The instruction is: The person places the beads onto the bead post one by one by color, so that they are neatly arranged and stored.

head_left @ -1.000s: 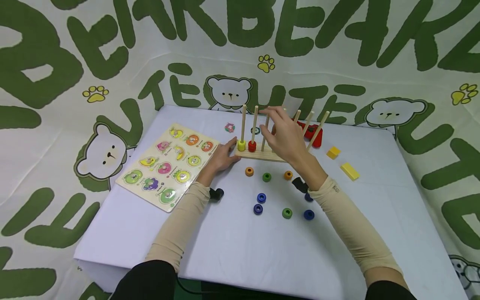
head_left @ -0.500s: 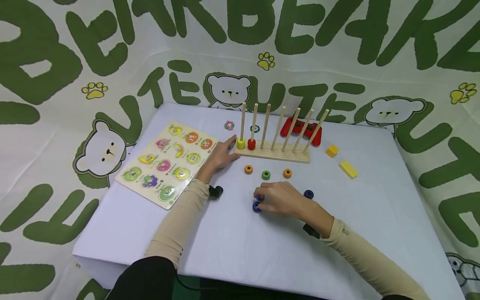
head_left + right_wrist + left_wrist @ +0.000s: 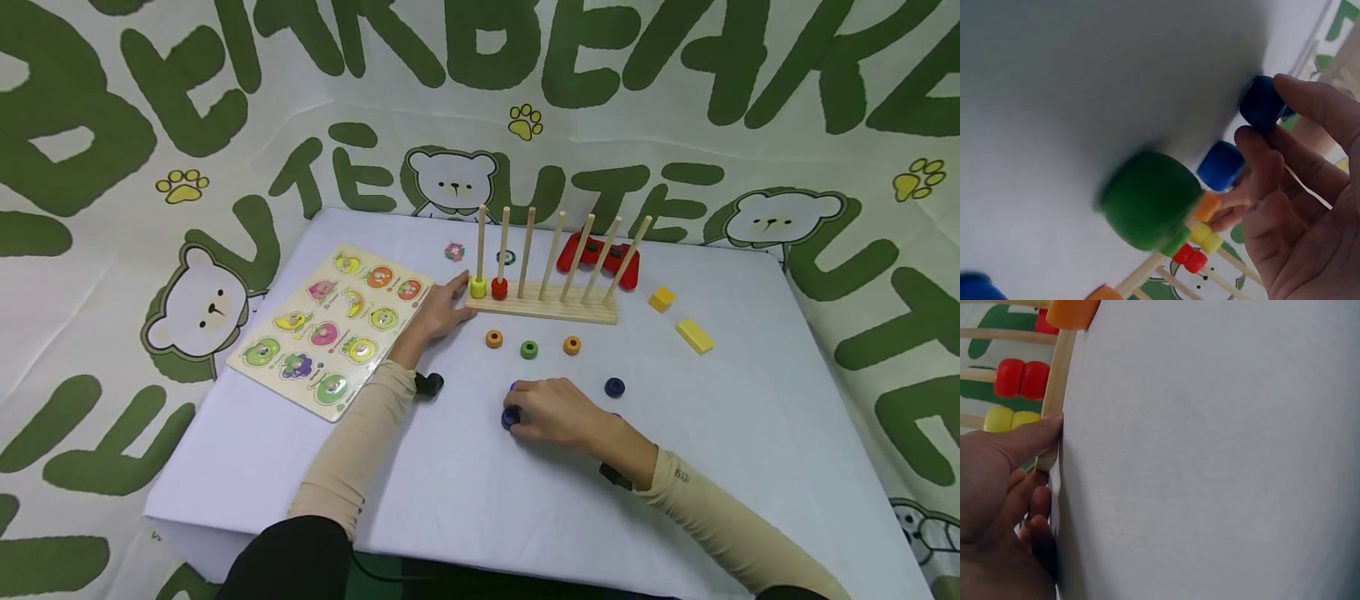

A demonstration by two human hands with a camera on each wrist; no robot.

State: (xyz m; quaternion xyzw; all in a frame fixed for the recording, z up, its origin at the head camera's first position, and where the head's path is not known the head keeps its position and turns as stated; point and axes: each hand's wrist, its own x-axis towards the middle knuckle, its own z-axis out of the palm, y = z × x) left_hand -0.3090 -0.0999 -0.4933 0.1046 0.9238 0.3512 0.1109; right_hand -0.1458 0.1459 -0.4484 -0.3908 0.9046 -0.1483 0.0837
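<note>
My left hand [image 3: 442, 310] holds the left end of a wooden peg stand [image 3: 551, 310], thumb along the front edge and fingers round the end. Yellow beads [image 3: 478, 287] sit on its leftmost peg and red beads [image 3: 499, 289] on the second. In front of the stand, my right hand [image 3: 558, 414] is low over the table. It pinches a blue bead [image 3: 1262, 105] between thumb and fingers in the right wrist view. A second blue bead [image 3: 1221, 165] is close by its fingers; the hand mostly hides that one in the head view. A green bead [image 3: 1150, 200] is nearer the wrist camera.
Orange beads [image 3: 494, 338] and a green bead [image 3: 529, 350] lie before the stand; another blue bead [image 3: 615, 387] lies to the right. A fruit puzzle board [image 3: 330, 333] is at left. Behind the stand is a red game controller [image 3: 630, 268], with yellow blocks [image 3: 694, 336] to its right.
From above the pegs my right hand has come down to the blue beads, then shifted slightly nearer to me and taken one. The left hand stays at the stand's end.
</note>
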